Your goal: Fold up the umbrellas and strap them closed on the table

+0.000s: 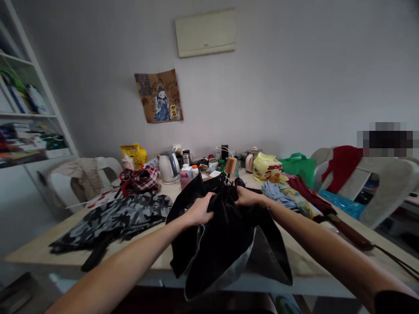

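Note:
A black umbrella (225, 231) with a pale grey inner side hangs in loose folds over the table's front edge. Its wooden handle (231, 165) points up and away from me, with a light cord loop at the end. My left hand (201, 210) grips the fabric on the left, thumb uppermost. Near the gathered ribs, my right hand (246, 196) is closed on the umbrella; its fingertips are partly hidden by the dark cloth. A grey camouflage umbrella (124, 216) lies left of my hands. To the right lie folded umbrellas: a blue one (279, 196) and a dark red one (307, 194).
Along the back of the table (153, 255) stand a white kettle (169, 167), a pink bottle (185, 179), a yellow snack bag (266, 167) and a green bag (297, 167). Chairs flank the table. At the right edge, part of a person (389, 139) shows blurred.

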Motion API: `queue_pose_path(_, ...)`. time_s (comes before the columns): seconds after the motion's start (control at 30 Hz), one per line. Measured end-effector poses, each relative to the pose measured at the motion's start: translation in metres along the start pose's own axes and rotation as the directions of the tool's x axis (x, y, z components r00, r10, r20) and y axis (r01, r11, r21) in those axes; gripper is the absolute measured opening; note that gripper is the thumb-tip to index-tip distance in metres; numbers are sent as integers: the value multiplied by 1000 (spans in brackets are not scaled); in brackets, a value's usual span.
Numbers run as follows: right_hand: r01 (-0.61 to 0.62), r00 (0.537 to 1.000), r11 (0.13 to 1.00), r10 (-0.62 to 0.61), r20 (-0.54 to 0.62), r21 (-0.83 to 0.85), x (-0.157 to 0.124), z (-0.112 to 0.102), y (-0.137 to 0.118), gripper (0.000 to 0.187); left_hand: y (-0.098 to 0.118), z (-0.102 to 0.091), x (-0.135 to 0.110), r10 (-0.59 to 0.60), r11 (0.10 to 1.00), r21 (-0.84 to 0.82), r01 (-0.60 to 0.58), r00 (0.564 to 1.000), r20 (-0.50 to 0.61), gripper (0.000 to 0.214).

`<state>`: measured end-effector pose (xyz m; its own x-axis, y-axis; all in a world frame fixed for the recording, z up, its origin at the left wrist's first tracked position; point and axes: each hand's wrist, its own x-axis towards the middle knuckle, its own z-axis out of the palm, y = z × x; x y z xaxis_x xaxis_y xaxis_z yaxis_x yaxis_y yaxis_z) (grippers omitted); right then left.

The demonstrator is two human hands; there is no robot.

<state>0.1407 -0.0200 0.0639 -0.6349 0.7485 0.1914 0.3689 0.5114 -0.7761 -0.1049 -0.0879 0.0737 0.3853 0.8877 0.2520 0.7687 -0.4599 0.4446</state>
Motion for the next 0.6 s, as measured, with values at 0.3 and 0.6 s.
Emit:
queue_pose_path(0.3,-137,974,972,97,-203,-192,-30,-78,-49,37,-58,-116,-3,131,990,-34,-137,981,-146,28)
queue_pose_path(0.6,-264,948,909,184,-259,-322,-74,-57,-3,21,-126,-87,-20,-72,975,-218,42,989,-127,36)
